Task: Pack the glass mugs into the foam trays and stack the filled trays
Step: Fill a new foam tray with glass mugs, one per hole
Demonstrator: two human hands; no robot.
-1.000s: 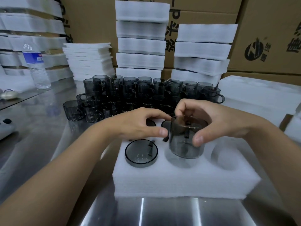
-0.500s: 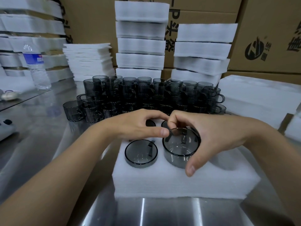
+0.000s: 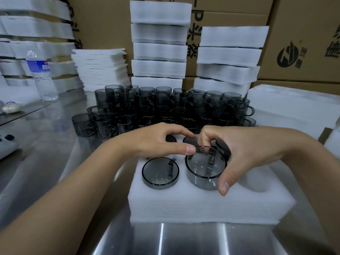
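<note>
Grip: right hand (image 3: 244,150) pinches mug (image 3: 201,178) rim, fingers curled round; left hand (image 3: 156,142) thumb steadies it, grasping nothing.
Mug: tray's (image 3: 202,208) front-middle pocket, proud, likely for pressing home.
Second mug (image 3: 160,173): left pocket, flush.
Loose mugs (image 3: 165,105): behind tray.

Light: diffuse, from overhead, moderately bright. You get two narrow glare streaks on the steel table (image 3: 161,236) at its near edge, and duller sheen to the left. The white foam tray (image 3: 202,208) is close to clipping, with a soft shadow under your right hand (image 3: 244,151). Thin highlights ring the glass mug (image 3: 202,168). The loose mugs (image 3: 165,105) read nearly black (inner detail lost). Wide-angle bowing: foam stacks (image 3: 160,46) and cardboard boxes (image 3: 303,37) lean, and your forearms look stretched. The corners are slightly soft.
</note>
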